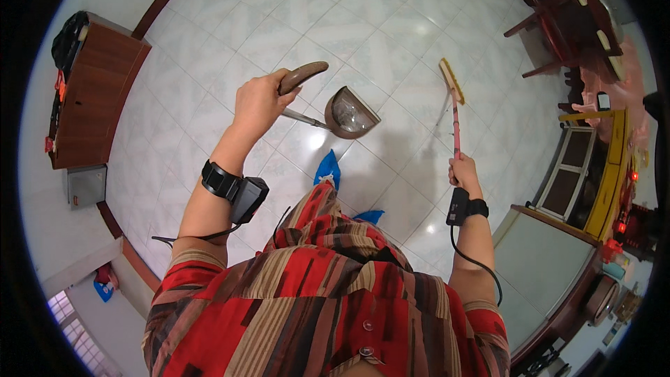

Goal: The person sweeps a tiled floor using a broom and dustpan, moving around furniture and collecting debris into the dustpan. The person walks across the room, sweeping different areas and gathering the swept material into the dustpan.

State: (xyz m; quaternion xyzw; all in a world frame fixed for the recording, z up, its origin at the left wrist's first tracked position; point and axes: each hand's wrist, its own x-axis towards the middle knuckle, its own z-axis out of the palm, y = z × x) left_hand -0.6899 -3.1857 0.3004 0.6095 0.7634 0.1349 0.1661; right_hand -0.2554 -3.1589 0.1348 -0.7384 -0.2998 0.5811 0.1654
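My left hand is wrapped round the curved brown grip of a long-handled dustpan. Its metal shaft runs down to the brown scoop, whose opening faces right; something pale or shiny shows inside, too unclear to name. On the right, my right hand grips the pinkish-red handle of a broom. The broom's pale head has yellow bristles and is turned at an angle, apart from the dustpan. Whether the bristles touch the floor I cannot tell.
White tiles cover the floor. A brown wooden cabinet stands along the left wall, with a grey box beside it. Dark wooden chairs are at upper right. A yellow-framed cabinet and a pale-panelled counter line the right.
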